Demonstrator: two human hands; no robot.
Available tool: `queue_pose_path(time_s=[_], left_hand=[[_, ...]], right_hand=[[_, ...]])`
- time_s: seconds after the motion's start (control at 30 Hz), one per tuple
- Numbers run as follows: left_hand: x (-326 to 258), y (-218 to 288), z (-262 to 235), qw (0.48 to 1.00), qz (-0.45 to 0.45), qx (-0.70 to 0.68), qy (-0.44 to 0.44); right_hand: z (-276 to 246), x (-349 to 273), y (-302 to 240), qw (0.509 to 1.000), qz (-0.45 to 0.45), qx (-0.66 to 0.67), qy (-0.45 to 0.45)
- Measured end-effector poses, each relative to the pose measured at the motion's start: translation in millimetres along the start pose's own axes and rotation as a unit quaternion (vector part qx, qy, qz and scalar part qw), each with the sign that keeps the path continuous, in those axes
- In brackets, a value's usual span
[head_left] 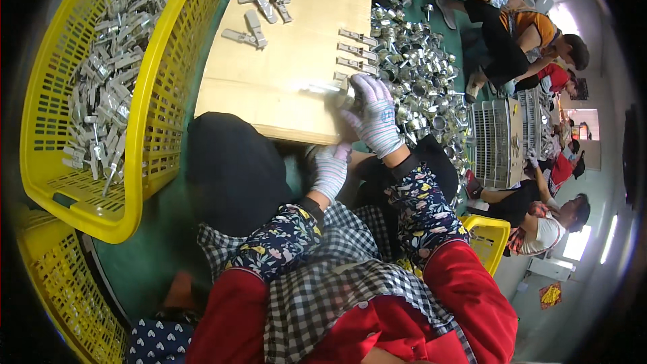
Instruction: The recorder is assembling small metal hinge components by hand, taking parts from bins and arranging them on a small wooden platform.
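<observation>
My right hand [376, 116], in a striped knit glove, is closed round a shiny round metal part with a stem [346, 96] at the right front of a tan board [283, 61]. The stem points left and is blurred. Below the board's front edge, my left hand [330, 170], gloved alike, has its fingers curled; what they hold, if anything, is hidden. Flat grey metal clips [357, 50] lie in a row along the board's right edge, beyond my right hand. Several more loose clips [266, 1] lie at the board's far left.
A large yellow basket [158, 61] full of metal clips stands at left, another yellow basket [67, 283] below it. Round stemmed metal parts [421, 74] are heaped right of the board. Co-workers [539, 47] sit at right near a grey crate [490, 141].
</observation>
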State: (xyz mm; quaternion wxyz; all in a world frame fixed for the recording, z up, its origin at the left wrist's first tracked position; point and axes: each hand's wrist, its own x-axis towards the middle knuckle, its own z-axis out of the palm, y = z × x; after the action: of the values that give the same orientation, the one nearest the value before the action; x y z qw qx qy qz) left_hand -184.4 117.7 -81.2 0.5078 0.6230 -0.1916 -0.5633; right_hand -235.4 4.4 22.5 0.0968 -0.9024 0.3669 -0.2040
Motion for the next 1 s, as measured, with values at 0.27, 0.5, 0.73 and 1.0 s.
queue_pose_path(time_s=[0.27, 0.5, 0.73, 1.0], left_hand=[[-3.6, 7.5, -0.9, 0.992, 0.124, 0.02, -0.01], [0.7, 59.3, -8.0, 0.981, 0.168, 0.1, -0.013], [13.4, 99.0, -3.7, 0.936, 0.227, 0.269, -0.005], [23.7, 185.9, -45.8, 0.961, 0.241, 0.106, -0.089]], right_hand=[[8.5, -0.3, -3.6, 0.996, -0.059, -0.056, 0.039], [-22.5, 2.9, 1.2, 0.986, -0.05, -0.027, -0.16], [-2.9, -6.9, 18.0, 0.994, -0.082, -0.027, -0.073], [-0.2, -2.2, 25.2, 0.998, -0.043, 0.007, -0.047]])
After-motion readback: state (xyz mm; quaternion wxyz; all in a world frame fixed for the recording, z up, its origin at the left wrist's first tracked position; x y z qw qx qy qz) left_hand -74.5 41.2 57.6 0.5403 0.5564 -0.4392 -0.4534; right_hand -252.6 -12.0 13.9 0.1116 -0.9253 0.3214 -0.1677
